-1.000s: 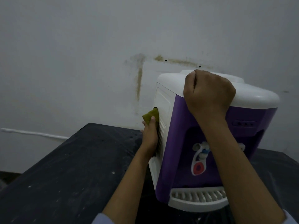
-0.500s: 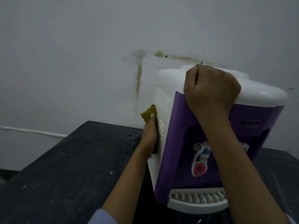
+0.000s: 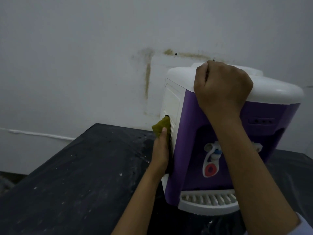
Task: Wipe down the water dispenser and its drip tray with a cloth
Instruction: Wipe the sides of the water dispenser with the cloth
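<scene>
A purple and white water dispenser point(image 3: 191, 126) stands on a black table point(image 3: 76, 175), its white slotted drip tray point(image 3: 208, 200) at the front bottom. My left hand point(image 3: 160, 150) presses a yellow-green cloth point(image 3: 161, 127) flat against the vented white left side panel, thumb lying on the cloth. The fingers behind the cloth are hidden. My right hand point(image 3: 221, 89) is curled over the front edge of the white top and grips it. Two taps sit in the front recess, partly behind my right forearm.
A grey wall with brown stain marks point(image 3: 148, 78) rises directly behind the dispenser. A white cable point(image 3: 39, 134) runs along the wall at the left. The table top is speckled with white dust and ends at a left edge.
My left hand with the cloth has slid a little up and down the side panel. My right hand has kept its grip on the top.
</scene>
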